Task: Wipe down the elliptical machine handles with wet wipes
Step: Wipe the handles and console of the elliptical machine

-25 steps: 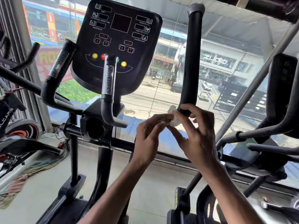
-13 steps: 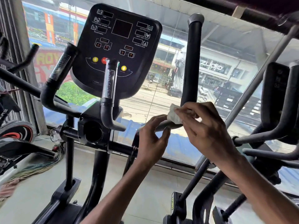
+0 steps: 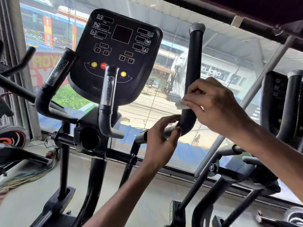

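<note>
The elliptical's tall right moving handle (image 3: 194,63) is a black foam bar with a grey end cap, bending at its lower end. My right hand (image 3: 213,104) holds a small white wet wipe (image 3: 180,104) against the handle just above the bend, fingers curled round it. My left hand (image 3: 161,141) grips the handle's bend from below, thumb and fingers on the foam. The two shorter fixed handles with silver pulse sensors, the centre one (image 3: 108,95) and the left one (image 3: 55,76), stand in front of the black console (image 3: 118,51).
A big window runs behind the machine. Another exercise machine (image 3: 282,104) stands close on the right, and a bike with a red-marked flywheel (image 3: 11,136) on the left. Cloth rags lie on the floor at the left (image 3: 27,174).
The view has shifted, so the machine sits lower in frame. My right hand has carried the wipe from the bend up onto the upright part; my left hand has taken hold of the bend.
</note>
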Tool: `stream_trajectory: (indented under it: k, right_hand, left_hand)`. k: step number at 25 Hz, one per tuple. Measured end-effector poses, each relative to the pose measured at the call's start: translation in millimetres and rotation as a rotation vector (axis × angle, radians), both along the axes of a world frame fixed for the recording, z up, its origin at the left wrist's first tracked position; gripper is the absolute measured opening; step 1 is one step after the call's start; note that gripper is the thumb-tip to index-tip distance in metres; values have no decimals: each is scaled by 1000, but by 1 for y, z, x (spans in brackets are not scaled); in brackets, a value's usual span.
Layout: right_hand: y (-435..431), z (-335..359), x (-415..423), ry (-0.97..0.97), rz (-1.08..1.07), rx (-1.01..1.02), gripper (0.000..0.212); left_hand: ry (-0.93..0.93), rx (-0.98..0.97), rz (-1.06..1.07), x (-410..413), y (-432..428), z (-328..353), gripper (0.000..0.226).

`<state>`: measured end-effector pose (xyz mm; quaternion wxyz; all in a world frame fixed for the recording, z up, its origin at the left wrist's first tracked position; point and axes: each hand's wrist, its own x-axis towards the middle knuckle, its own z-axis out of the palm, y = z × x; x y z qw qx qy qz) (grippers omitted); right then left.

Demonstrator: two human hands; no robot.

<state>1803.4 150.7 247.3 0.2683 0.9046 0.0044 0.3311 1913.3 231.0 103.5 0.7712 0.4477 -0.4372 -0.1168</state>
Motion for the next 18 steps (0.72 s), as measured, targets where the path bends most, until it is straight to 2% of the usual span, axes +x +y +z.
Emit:
stream_trajectory:
  k: [3, 6, 9, 12, 15, 18]
  right_hand:
    - [-3, 13, 3, 100, 24, 52, 19]
    - [-7, 24, 6, 98, -8, 45, 21]
    - [-7, 30, 4, 184, -41, 102, 15]
    - [-4, 30, 5, 181, -62, 112, 12]
    - [-8, 40, 19, 197, -57, -66, 7]
    - [-16, 65, 32, 160, -21, -192, 6]
  left_hand:
    - [11, 10, -34, 0, 0, 8, 33]
    - [42, 9, -67, -2, 1, 15, 26]
    - [46, 12, -57, -2, 0, 18, 19]
    - [71, 10, -69, -1, -2, 23, 18]
    - [96, 7, -96, -2, -3, 28, 28]
    - [173, 24, -178, -1, -5, 37, 27]
